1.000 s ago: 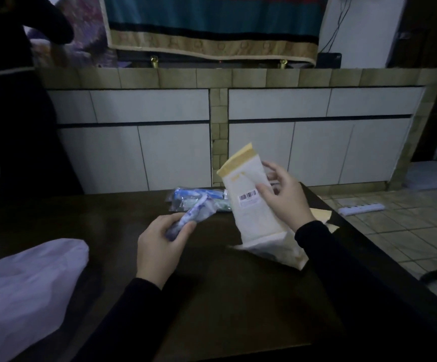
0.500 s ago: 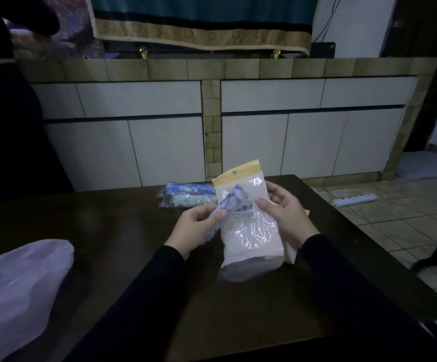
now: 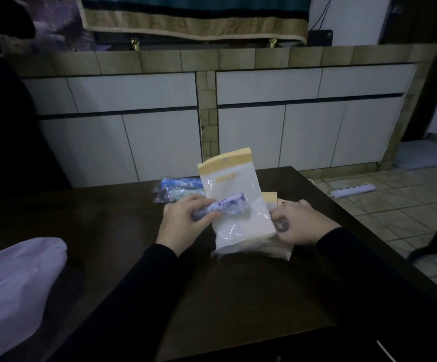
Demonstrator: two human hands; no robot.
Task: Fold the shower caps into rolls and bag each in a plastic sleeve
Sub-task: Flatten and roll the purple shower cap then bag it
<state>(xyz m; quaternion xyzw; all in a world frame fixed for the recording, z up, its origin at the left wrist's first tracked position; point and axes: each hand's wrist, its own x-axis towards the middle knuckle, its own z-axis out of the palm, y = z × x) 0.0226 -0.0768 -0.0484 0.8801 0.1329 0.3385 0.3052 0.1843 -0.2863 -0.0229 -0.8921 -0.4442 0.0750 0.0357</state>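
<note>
A dark wooden table [image 3: 107,231] is seen before white cabinet fronts, with bagged caps [image 3: 178,188] lying at its far side. A rolled shower cap [image 3: 227,208] — blue-and-white patterned — is gripped in the curled fingers of the left hand [image 3: 186,223], its free end laid across a plastic sleeve [image 3: 235,205]. The sleeve, clear with a yellow header whose print cannot be read, is held upright at its lower right edge by the right hand [image 3: 301,226] — fingers curled round it.

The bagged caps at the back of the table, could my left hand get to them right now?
Probably not yet: the left hand holds the rolled cap, so it isn't free. The bagged caps lie just beyond it on the table, with nothing between.
</note>
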